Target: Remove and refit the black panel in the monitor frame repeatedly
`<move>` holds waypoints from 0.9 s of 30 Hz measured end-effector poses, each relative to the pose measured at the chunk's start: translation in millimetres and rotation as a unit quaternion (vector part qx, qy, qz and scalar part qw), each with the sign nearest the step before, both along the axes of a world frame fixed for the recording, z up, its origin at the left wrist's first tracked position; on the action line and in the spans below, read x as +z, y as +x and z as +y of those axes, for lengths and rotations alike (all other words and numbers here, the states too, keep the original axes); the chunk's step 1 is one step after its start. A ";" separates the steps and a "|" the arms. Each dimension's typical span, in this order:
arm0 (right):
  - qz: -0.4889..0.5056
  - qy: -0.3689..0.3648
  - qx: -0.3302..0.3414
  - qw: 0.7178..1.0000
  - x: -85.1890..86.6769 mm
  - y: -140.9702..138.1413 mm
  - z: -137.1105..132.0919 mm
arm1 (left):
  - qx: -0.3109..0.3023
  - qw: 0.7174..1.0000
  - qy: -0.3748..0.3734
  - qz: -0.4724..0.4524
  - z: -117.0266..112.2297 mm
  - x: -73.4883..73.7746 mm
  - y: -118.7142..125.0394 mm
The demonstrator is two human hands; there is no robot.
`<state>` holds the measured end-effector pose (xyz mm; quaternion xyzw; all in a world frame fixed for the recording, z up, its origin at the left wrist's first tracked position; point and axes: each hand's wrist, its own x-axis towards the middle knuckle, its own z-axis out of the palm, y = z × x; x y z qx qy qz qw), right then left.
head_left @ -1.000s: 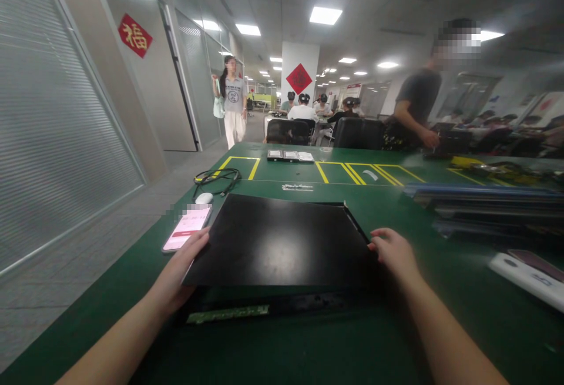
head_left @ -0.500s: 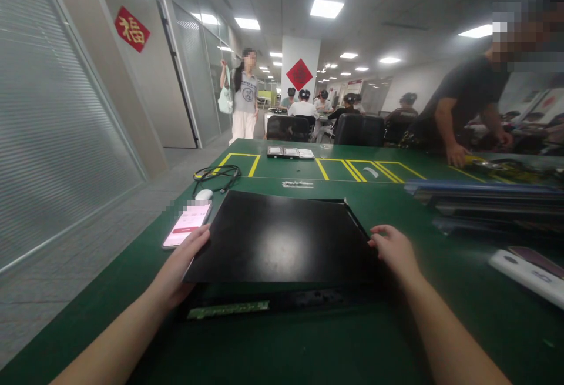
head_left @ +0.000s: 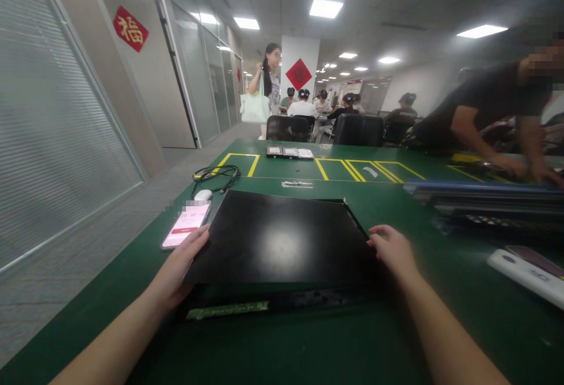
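Observation:
A flat black panel (head_left: 268,238) is tilted over a dark frame (head_left: 304,298) on the green table, its near edge raised above it. Along the frame's near side runs a green strip like a circuit board (head_left: 227,310). My left hand (head_left: 178,261) is closed on the panel's left edge, with the thumb hidden beneath. At the right edge, my right hand (head_left: 392,248) is closed in a pinch, fingertips on the panel's rim. Most of the frame's inside is covered by the panel.
Beside my left hand lie a phone (head_left: 187,223), a white mouse-like object (head_left: 203,196) and a coiled black cable (head_left: 215,176). Drives (head_left: 289,153) sit at the far edge. Stacked metal parts (head_left: 480,197) and a white device (head_left: 524,276) are on the right, near a leaning co-worker (head_left: 484,103).
My hands and the panel hold nearly still. The co-worker on the right has leaned further down and right over the table. A person with a bag in the background has walked right.

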<state>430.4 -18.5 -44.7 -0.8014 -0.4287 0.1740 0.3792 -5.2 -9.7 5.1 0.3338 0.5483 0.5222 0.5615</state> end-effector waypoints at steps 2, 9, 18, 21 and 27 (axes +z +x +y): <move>-0.007 -0.004 0.003 1.000 -0.6 0.6 0.3 | 0.008 1.000 -0.010 -0.001 -0.2 0.4 -0.1; -0.014 -0.009 0.003 1.000 0.5 0.1 0.4 | 0.010 1.000 -0.008 0.001 0.8 -3.0 -1.9; -0.023 -0.002 0.005 1.000 -5.1 4.0 2.1 | 0.007 1.000 -0.011 0.001 0.9 -4.9 -3.6; -0.036 0.001 0.010 0.999 -8.9 7.1 3.7 | 0.002 1.000 -0.001 -0.012 0.5 -4.2 -2.5; -0.049 -0.005 0.011 0.999 -8.9 6.9 4.1 | 0.007 1.000 -0.007 -0.020 -0.4 -1.4 -1.0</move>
